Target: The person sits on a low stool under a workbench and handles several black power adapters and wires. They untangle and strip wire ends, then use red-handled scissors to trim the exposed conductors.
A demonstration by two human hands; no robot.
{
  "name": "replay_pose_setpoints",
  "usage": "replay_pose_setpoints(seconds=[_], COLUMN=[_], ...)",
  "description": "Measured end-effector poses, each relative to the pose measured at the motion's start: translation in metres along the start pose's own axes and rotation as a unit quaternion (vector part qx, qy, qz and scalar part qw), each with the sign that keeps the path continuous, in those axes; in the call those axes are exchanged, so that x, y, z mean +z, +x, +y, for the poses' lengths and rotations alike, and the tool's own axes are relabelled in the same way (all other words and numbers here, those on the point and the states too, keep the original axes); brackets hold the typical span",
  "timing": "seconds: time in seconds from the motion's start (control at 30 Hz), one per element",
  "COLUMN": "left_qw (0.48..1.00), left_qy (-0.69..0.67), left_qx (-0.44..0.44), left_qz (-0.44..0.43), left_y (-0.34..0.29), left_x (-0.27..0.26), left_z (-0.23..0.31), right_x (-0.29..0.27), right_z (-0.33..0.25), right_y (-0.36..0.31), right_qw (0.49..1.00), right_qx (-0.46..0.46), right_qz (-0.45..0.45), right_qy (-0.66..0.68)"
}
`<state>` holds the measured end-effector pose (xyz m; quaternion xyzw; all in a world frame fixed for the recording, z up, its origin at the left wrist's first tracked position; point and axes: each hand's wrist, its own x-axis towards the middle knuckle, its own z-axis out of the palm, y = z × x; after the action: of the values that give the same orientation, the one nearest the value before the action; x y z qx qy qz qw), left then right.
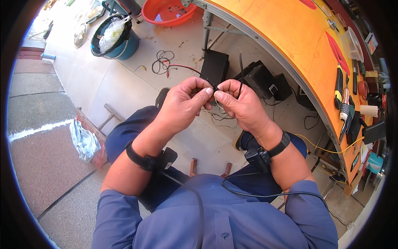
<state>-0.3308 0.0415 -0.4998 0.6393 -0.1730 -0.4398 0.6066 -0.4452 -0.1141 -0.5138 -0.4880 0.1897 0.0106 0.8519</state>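
Note:
My left hand (186,101) and my right hand (244,106) meet in front of me, thumbs and forefingers pinched close together on a thin cable (198,73). One stretch of it, dark with a red part, runs from my left fingertips toward the far left. A stiff black cable (241,68) stands up past my right fingers; whether it belongs to the same cable I cannot tell. Thin pale wires (222,116) hang below the hands. The exact spot between the fingertips is mostly covered.
To the right curves an orange table (286,31) with a utility knife (338,85), red-handled pliers (335,47) and a screwdriver (345,103). Black boxes (261,79) stand beneath it. A lined bucket (124,47), a red basin (168,12) and a wooden stool (97,143) with a cloth occupy the floor.

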Motion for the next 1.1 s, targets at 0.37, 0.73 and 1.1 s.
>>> replay_pose_setpoints(seconds=[0.37,0.73,1.1], left_qw=[0.999,0.999,0.984], left_qy=[0.044,0.028,0.088], left_qx=[0.014,-0.009,0.055], left_qz=[-0.015,-0.022,-0.142], left_y=[-0.002,-0.003,-0.005], left_x=[0.002,-0.005,-0.023], left_z=[0.005,0.009,0.013], right_x=[-0.002,-0.013,-0.018], right_z=[0.012,-0.009,-0.032], right_y=[0.004,0.003,-0.005], right_qw=[0.999,0.998,0.953], right_qx=[-0.036,0.015,0.085], right_qz=[0.031,0.011,-0.128], right_qy=[0.017,-0.057,-0.262])
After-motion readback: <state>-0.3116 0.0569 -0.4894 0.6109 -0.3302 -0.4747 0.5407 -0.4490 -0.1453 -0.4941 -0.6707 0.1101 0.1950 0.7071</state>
